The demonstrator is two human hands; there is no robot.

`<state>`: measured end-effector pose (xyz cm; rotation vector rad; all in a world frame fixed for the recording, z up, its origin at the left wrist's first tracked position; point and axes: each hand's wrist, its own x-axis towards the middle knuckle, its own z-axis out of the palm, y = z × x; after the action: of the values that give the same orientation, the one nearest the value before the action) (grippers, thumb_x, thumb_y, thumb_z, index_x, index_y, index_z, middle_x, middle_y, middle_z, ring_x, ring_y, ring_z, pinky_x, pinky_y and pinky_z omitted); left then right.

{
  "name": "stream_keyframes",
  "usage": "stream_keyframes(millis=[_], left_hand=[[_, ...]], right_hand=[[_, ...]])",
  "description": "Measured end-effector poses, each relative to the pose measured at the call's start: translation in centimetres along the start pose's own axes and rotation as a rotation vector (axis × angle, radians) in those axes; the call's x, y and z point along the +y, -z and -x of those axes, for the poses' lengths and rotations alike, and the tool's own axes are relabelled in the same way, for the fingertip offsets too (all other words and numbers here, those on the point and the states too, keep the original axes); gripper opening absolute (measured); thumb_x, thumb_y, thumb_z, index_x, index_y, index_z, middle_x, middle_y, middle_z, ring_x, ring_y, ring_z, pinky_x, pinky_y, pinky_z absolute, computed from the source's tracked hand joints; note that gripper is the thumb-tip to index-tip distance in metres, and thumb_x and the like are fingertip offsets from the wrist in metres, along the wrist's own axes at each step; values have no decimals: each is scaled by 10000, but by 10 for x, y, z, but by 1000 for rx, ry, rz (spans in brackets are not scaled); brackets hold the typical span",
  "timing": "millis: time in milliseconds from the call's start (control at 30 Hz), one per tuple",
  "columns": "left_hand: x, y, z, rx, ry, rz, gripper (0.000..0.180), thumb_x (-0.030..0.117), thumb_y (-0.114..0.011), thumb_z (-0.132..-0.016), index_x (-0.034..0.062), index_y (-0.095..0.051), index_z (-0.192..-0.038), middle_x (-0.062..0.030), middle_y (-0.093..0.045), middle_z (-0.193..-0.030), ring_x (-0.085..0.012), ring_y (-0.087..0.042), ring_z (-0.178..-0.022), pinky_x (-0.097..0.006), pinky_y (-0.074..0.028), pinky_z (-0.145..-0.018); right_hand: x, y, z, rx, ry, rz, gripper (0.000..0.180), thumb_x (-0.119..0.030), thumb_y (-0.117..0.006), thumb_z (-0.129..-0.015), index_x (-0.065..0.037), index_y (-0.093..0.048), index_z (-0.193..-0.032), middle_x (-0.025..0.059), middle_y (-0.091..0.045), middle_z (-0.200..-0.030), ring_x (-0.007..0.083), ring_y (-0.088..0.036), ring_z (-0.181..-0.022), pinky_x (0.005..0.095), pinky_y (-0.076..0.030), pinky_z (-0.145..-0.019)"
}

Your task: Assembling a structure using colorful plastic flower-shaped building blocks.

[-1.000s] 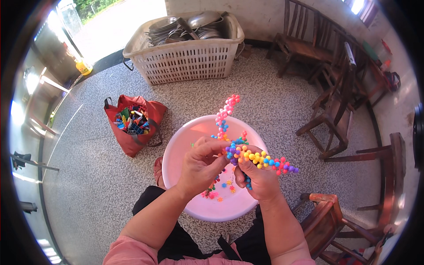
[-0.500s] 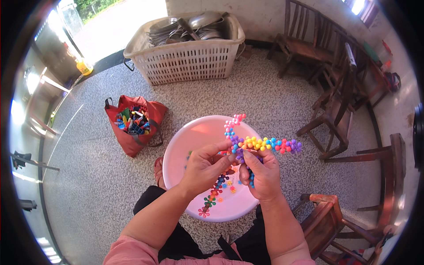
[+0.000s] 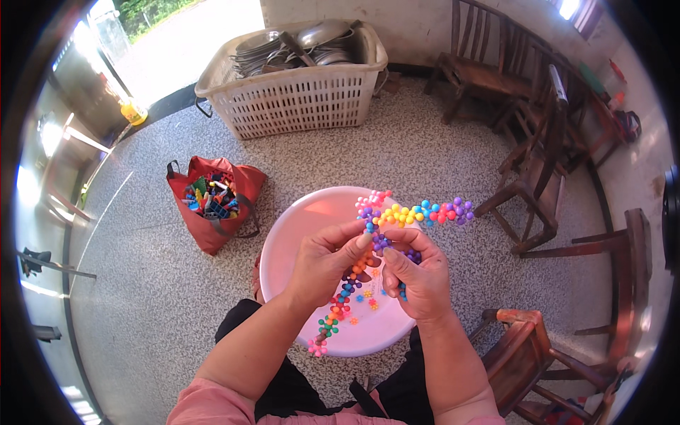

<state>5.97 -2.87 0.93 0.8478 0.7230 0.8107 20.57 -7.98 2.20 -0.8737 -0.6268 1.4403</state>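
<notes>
Since before, one bead chain (image 3: 414, 211) has swung flat to the right. Both hands, left hand (image 3: 327, 263) and right hand (image 3: 418, 275), pinch it tight above the pink tub (image 3: 294, 234). A second strand (image 3: 341, 304) hangs down.

Rainbow-coloured bead chain (image 3: 414, 211), pink basin (image 3: 297, 227), red bag (image 3: 212, 205), white basket (image 3: 297, 99).

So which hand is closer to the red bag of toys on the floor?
Left. The left hand is over the pink basin, on the side toward the red bag. The right hand is farther away, beyond the bead chain.
</notes>
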Motion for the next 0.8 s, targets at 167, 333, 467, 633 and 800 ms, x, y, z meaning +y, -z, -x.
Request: stream_keyframes(millis=[167, 333, 467, 633, 800], left_hand=[[4, -3, 1, -3, 2, 63, 349, 187, -542, -881, 14, -502, -1182, -90, -622, -907, -155, -636, -732, -241, -541, -546], [8, -3, 3, -29, 60, 132, 346, 209, -506, -900, 24, -491, -1192, -91, -611, -940, -159, -639, -732, -239, -541, -546], [4, 5, 3, -69, 46, 143, 344, 228, -500, -903, 40, -495, -1191, -83, -608, -934, -153, -638, -743, -244, -546, -567], [5, 6, 4, -89, 102, 146, 346, 234, -518, -893, 50, -505, -1186, -63, -611, -919, -132, -628, -743, -254, -549, -587], [4, 5, 3, 60, 99, 105, 343, 226, -534, -887, 58, -520, -1186, -38, -610, -900, -95, -601, -724, -251, -545, -617]], right_hand=[[-1, -1, 0, -6, 29, 17, 210, -12, -584, -822, 4, -558, -1030, 61, -556, -767, 72, -470, -464, 187, -369, -395], [0, 0, 0, -13, 31, 64, 223, -10, -595, -814, 6, -556, -1034, 56, -556, -758, 68, -471, -468, 185, -372, -398], [-1, -2, 1, -30, -5, 122, 243, -15, -612, -804, 7, -547, -1038, 59, -558, -762, 68, -477, -478, 188, -377, -402], [4, -2, 2, -21, -5, 121, 224, -22, -625, -799, 1, -543, -1006, 60, -557, -744, 69, -481, -486, 194, -379, -406], [8, -5, 2, -37, -15, 158, 200, -23, -630, -796, -7, -539, -973, 58, -556, -733, 69, -485, -490, 196, -380, -409]])
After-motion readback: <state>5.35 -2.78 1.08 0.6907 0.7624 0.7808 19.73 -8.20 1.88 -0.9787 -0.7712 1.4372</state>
